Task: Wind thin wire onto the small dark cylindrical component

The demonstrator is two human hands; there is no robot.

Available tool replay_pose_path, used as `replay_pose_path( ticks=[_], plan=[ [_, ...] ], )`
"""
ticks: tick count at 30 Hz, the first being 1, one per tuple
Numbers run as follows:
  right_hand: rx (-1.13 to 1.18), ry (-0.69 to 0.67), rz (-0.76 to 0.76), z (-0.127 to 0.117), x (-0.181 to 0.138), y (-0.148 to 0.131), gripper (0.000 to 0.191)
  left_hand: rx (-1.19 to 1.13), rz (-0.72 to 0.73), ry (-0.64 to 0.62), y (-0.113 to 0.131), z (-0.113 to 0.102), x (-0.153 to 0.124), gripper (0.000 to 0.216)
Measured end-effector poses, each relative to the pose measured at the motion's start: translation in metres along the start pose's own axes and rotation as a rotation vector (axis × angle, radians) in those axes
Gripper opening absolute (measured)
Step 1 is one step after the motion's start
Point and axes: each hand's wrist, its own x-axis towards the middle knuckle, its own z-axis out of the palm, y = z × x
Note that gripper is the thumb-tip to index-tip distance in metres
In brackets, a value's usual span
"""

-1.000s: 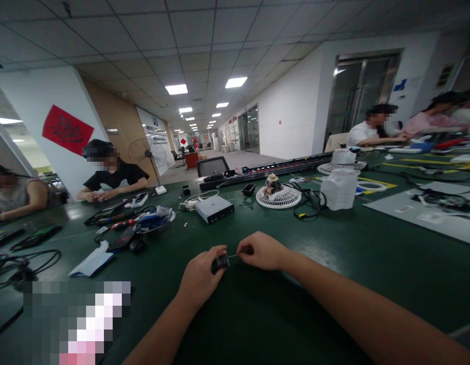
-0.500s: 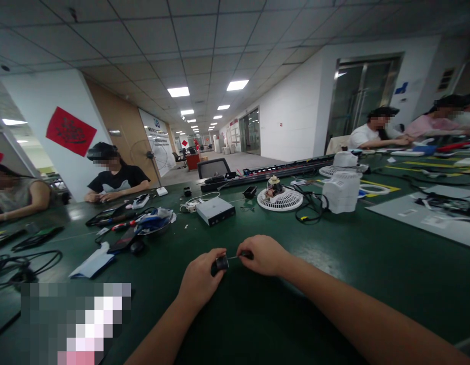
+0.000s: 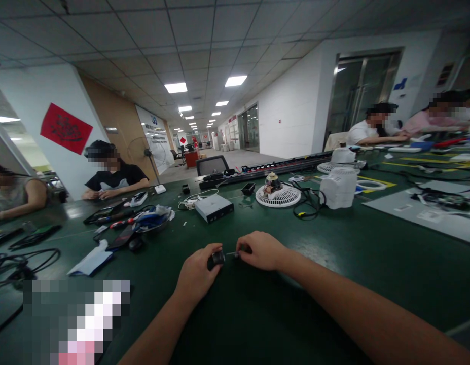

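A small dark cylinder with a shiny end is pinched between the thumb and fingers of my left hand, low over the green table. Just to the right of it, my right hand has its thumb and fingertips closed on a thin metal rod. The rod points left at the cylinder's end. A small greyish bit shows at the right fingertips, too small to name. Whether the rod touches the cylinder I cannot tell.
Beyond my hands lie a grey optical drive, a small black tray, a white fan grille with a motor and a white plastic housing. Cloths and tools crowd the left. A co-worker sits across the table.
Both hands have shifted slightly left and up in view, partly with the camera. The dark part at my right fingertips shows less, and a small greyish bit is visible there.
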Motion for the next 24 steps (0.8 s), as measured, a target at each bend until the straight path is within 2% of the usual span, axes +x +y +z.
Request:
replay_pose_path(
  ticks=[3, 6, 9, 12, 15, 19, 21, 24],
  plan=[
    [-0.08, 0.077, 0.183, 0.002, 0.003, 0.002, 0.022, 0.018, -0.035, 0.027, 0.0, -0.001, 0.0, 0.044],
    [0.059, 0.114, 0.288, 0.005, 0.007, 0.001, 0.023, 0.032, -0.07, 0.076, 0.0, 0.0, 0.001, 0.038],
    [0.207, 0.003, 0.243, 0.008, 0.009, -0.001, 0.025, 0.037, -0.101, 0.125, -0.001, 0.0, 0.002, 0.037],
    [0.229, -0.083, 0.173, 0.01, 0.009, -0.001, 0.015, 0.025, -0.131, 0.145, -0.003, 0.001, 0.003, 0.04],
    [0.337, 0.002, 0.168, 0.013, 0.009, 0.002, 0.018, -0.066, -0.136, 0.135, -0.005, 0.001, 0.004, 0.047],
    [0.595, 0.166, 0.141, 0.017, 0.012, 0.003, 0.02, -0.235, -0.056, 0.074, -0.002, 0.003, 0.003, 0.056],
    [0.675, 0.179, 0.086, 0.018, 0.012, 0.0, 0.015, -0.278, -0.007, 0.063, 0.002, 0.003, 0.001, 0.058],
    [0.652, 0.205, 0.001, 0.019, 0.01, -0.008, 0.011, -0.298, 0.061, 0.057, 0.006, 0.004, -0.001, 0.06]
  ],
)
